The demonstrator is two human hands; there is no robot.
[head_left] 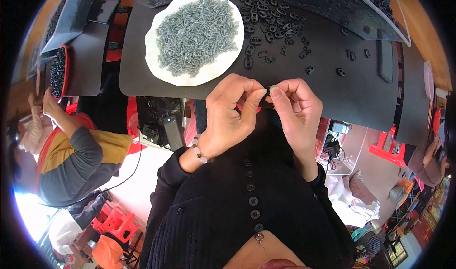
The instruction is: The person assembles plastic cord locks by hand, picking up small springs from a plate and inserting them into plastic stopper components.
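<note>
My left hand (230, 114) and my right hand (300, 110) meet just off the table's near edge. Thumbs and fingers of both are pinched together on a small black plastic piece (267, 95), mostly hidden by the fingertips. It looks like part of a cord lock. Beyond my left hand stands a white wavy-edged plate (151, 43) heaped with small metal springs (197, 33). Two-hole black plastic cord lock parts (270, 22) lie loose to the right of the plate, with a few single ones (340, 72) nearer my right hand.
Clear plastic bins (351, 17) of black parts line the back of the dark table (332, 98). A flat black block (385, 62) lies at the right. On the left, another person (80, 150) reaches toward a red-rimmed container (65, 74). Red stools (389, 148) stand around.
</note>
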